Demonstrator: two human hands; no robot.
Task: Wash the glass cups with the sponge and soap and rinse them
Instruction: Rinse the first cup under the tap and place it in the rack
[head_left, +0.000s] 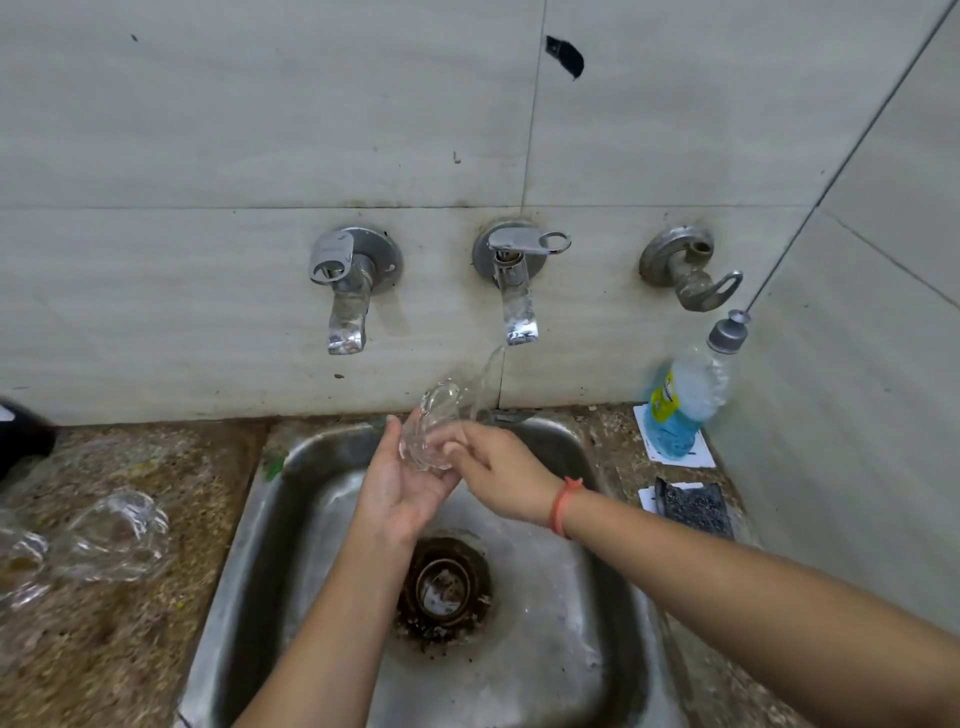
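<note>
A speckled granite counter (156, 649) surrounds a steel sink (249, 519). At nine o'clock from the sink lie clear glass cups (111, 535); at ten, a dark object (23, 436). At two, a soap bottle (685, 400) stands on a white card (701, 457); at three, a dark sponge (693, 506).

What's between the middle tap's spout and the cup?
Only a stream of water, running from the tap down to the glass cup; head view.

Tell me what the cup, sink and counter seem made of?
Cup: clear glass, see-through with bright glints. Sink: probably stainless steel, dull grey sheen, scuffed and stained. Counter: speckled brown stone, perhaps granite; the mottled grains suggest it.
</note>
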